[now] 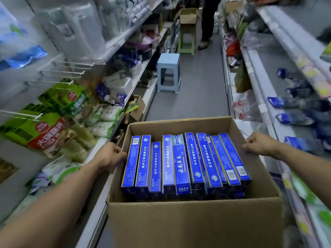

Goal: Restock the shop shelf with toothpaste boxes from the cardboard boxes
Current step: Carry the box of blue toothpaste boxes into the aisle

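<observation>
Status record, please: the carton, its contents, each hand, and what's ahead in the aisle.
load: open cardboard box, held in front
contents: blue toothpaste boxes, on edge in a row
left hand: grips the box's left wall
right hand: grips the box's right wall
ahead: blue stool, then green stool bearing a second carton; person beyond

Roughly ten toothpaste boxes (180,163) showed; three cartons: near carton (195,221), side carton (138,109), far carton (188,16); two stools: blue stool (168,72), green stool (186,40).
</observation>
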`<state>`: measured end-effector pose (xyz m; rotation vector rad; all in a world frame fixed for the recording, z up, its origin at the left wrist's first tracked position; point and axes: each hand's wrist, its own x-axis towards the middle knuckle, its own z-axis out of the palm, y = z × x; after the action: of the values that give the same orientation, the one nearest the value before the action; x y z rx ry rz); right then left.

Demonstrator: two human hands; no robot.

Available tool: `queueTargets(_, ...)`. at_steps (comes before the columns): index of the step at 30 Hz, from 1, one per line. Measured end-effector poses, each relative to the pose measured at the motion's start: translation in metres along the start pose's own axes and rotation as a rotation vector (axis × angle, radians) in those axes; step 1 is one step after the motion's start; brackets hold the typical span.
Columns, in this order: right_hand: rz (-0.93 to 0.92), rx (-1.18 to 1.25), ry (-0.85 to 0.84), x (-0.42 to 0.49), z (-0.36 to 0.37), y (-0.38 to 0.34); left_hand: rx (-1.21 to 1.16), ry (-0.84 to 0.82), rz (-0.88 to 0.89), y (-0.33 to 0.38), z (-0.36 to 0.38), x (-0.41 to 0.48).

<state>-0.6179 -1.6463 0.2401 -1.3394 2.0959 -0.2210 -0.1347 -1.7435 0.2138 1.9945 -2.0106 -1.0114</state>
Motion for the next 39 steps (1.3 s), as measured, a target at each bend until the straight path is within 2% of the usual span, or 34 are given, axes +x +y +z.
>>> queueTargets(10,0.007,0.001,0.013,0.177,-0.106,-0.005,0.014,0.073,-0.042,0.118,0.009,0.157)
queueTargets(16,0.010,0.011,-0.034,0.312,-0.151,-0.029,0.005,0.075,-0.096,0.165,-0.005,0.285)
queueTargets(20,0.000,-0.014,-0.019,0.411,-0.184,-0.049,-0.030,0.047,-0.095,0.193,-0.025,0.361)
queueTargets(30,-0.071,-0.079,0.008,0.615,-0.270,-0.112,-0.055,0.168,-0.138,0.272,-0.078,0.529)
queueTargets(39,-0.145,-0.119,-0.072,0.804,-0.343,-0.180,-0.216,0.159,-0.249,0.327,-0.094,0.700)
